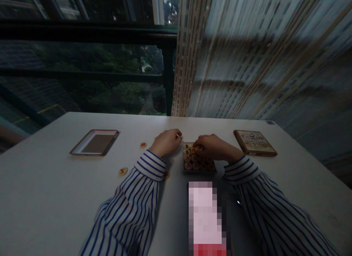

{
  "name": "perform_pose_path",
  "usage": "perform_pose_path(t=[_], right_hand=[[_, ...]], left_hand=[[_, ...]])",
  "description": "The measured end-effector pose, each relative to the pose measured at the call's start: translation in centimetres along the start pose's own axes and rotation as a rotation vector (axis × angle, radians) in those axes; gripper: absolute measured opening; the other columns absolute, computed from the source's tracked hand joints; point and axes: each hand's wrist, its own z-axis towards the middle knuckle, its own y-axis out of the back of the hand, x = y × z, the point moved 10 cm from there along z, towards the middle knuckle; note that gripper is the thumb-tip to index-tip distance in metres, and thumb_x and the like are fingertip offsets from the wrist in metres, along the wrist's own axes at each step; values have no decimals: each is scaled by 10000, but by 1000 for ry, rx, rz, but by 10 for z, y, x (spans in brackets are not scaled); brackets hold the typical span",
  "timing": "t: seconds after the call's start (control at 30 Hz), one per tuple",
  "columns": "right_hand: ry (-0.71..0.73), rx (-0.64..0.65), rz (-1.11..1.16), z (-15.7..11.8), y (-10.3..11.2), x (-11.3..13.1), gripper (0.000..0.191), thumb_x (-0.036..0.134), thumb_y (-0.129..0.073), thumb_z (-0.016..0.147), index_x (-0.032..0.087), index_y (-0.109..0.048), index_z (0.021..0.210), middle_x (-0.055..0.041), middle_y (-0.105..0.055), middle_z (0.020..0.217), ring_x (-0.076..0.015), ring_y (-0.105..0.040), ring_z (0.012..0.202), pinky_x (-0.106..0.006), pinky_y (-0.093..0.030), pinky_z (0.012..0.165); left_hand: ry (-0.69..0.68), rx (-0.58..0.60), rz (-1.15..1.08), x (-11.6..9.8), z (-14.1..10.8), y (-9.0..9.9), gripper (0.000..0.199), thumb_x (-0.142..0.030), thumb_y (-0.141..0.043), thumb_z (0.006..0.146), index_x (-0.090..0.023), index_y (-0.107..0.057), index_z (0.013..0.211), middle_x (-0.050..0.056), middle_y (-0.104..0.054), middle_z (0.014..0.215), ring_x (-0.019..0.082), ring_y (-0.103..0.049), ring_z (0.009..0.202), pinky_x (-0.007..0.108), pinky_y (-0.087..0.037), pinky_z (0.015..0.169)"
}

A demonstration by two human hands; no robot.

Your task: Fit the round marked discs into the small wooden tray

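A small clear tray (200, 171) on the white table holds rows of round wooden pieces with red and dark characters. Over its upper part is my right hand (214, 146), fingers pinched down at a piece (194, 150) in the tray. My left hand (168, 140) rests just left of the tray, its fingers curled together; whatever they hold, if anything, is hidden. Loose round pieces lie around my left arm: one (143, 145) beyond the sleeve, one (123, 171) farther left, and one (166, 175) partly beside the left cuff.
An open shallow box part (95, 142) lies at the left of the table (55, 175). A patterned flat box (255, 142) lies at the right. A blurred-out pink screen (205, 215) is near the front. Behind stand a dark railing (82, 33) and a woven curtain (233, 58).
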Motion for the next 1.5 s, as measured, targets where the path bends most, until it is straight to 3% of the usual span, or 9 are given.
perform_pose_path(t=[0.5, 0.8, 1.5], right_hand=[[-34, 140, -36, -1, -4, 3, 304, 340, -396, 823, 220, -658, 918, -75, -665, 916, -210, -600, 810, -302, -379, 679], [-34, 135, -12, 0, -1, 4, 318, 308, -402, 823, 246, -626, 1041, -73, -643, 1001, -210, -583, 891, -299, -372, 726], [-11, 157, -9, -1, -2, 7, 295, 261, -396, 811, 249, -652, 957, -61, -652, 941, -197, -585, 836, -293, -365, 697]], left_hand=[[37, 32, 43, 4, 0, 0, 316, -320, -413, 814, -175, -605, 1020, 90, -653, 1019, 207, -597, 922, 297, -442, 800], [36, 34, 48, 3, 0, 1, 324, -338, -415, 812, -176, -604, 1018, 87, -659, 999, 204, -601, 899, 295, -444, 786], [24, 33, 44, 4, 0, 2, 343, -374, -416, 814, -165, -605, 1010, 90, -665, 977, 204, -606, 877, 296, -446, 764]])
